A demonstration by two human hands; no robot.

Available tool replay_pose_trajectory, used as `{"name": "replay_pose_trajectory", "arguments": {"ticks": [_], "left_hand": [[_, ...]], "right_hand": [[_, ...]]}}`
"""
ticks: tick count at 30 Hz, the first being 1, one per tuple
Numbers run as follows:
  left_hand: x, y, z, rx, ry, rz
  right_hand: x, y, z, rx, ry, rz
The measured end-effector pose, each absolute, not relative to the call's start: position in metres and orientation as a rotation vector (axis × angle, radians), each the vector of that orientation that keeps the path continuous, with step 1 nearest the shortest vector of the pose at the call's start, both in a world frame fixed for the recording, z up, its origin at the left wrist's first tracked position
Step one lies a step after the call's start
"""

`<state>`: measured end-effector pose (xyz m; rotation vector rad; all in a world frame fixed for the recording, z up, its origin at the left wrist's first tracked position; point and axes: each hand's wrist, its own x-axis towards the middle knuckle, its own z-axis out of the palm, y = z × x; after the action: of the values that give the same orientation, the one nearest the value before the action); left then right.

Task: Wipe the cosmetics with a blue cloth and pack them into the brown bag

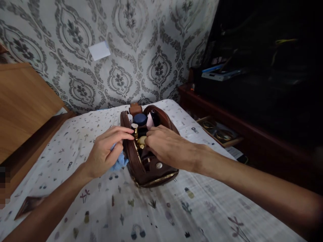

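Observation:
A brown leather toiletry bag (148, 173) with a gold zipper lies unzipped on the bed. Inside it stand a dark blue jar (140, 119), a white-capped tube (130, 118) and a small gold-topped bottle (135, 129). My left hand (106, 151) rests at the bag's left rim, fingers pinched at the gold-topped bottle, with a blue cloth (119, 162) tucked under the palm. My right hand (166, 144) reaches into the opening, fingers curled around a small pale round item (142, 139).
The patterned white bedsheet (161, 208) covers the bed. A wooden headboard (22, 101) stands at the left. A dark wooden shelf (227, 114) with round metal dishes (217, 131) runs along the right. Patterned wallpaper with a white note (99, 50) is behind.

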<state>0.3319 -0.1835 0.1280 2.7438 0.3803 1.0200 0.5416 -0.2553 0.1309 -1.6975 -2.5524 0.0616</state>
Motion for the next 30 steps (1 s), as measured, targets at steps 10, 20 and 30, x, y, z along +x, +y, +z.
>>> {"name": "replay_pose_trajectory", "arguments": {"ticks": [10,20,30], "left_hand": [[0.334,-0.143,0.110,2.301,0.862,1.211],[0.347,-0.096,0.066,1.863,0.840,0.975],[0.345,-0.094,0.064,1.957,0.747,0.934]], "right_hand": [[0.540,-0.258,0.139,-1.737,-2.284,0.177],[0.588,-0.211,0.133,-1.934,-1.779,0.274],[0.600,-0.197,0.131,-1.866,-1.942,0.220]]}}
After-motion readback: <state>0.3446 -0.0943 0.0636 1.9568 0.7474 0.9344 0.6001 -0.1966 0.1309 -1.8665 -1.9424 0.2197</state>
